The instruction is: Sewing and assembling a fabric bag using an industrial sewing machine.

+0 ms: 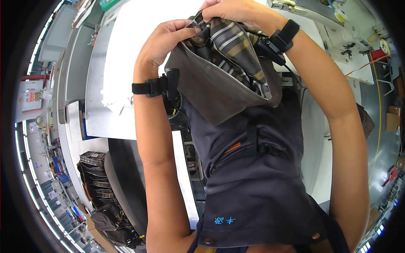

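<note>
A dark brown zippered bag hangs in front of me, its long metal zipper undone. Striped plaid lining bulges out through the gap. My left hand pinches the bag's rim at the upper left, thumb laid over the edge. On the far rim, my right hand has its fingers closed on the lining and edge, and its fingertips are partly cut off by the top of the view. Each wrist carries a black strap with a small device.
A white worktable lies behind and left of the bag. Several similar plaid-lined bags are heaped at the lower left beside a dark padded edge. Machine parts and a thread spool stand at the upper right. A dark apron covers my front.
</note>
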The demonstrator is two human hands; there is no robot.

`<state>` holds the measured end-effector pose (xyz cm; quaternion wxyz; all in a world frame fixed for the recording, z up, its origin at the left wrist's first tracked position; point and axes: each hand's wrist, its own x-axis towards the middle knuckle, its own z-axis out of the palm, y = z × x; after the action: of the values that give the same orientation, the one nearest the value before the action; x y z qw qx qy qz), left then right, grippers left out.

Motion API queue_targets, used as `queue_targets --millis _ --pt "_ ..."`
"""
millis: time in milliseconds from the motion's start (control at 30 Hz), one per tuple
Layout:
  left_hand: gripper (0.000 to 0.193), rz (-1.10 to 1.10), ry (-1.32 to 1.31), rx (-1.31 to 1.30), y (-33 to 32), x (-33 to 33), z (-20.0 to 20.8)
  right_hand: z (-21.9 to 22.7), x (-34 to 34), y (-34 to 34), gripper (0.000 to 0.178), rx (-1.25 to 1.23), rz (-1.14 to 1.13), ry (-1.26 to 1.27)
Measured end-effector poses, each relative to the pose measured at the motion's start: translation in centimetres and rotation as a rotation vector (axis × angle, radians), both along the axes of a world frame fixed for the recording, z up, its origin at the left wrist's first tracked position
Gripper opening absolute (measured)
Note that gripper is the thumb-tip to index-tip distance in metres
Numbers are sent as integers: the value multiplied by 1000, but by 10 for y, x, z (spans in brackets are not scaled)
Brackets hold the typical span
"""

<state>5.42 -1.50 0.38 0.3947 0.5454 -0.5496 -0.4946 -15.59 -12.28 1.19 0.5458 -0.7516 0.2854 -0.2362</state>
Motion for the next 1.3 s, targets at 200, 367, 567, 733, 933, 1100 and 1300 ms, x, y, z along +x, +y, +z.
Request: queue_targets --millis 200,367,567,733,933,1100,1300 --pt "25 88 -76 -59 1 -11 -1 -2 -1 5 20 -18 -6 3" --pt "25 92 -51 -57 2 -10 -5 -1 -5 7 21 -20 -26 23" --pt "26 53 -17 -58 1 -4 -7 -1 -3 9 21 31 -31 19" --pt "25 36 25 -38 0 -1 -11 -3 -4 8 21 46 1 7" --pt "28 6 -32 31 2 -7 -6 -9 0 7 19 37 -31 28" --pt "30 210 -437 -257 16 -24 22 16 11 16 28 -438 -100 -10" --pt "31 830 -815 -755 9 1 86 87 47 37 30 -1058 -253 -353"
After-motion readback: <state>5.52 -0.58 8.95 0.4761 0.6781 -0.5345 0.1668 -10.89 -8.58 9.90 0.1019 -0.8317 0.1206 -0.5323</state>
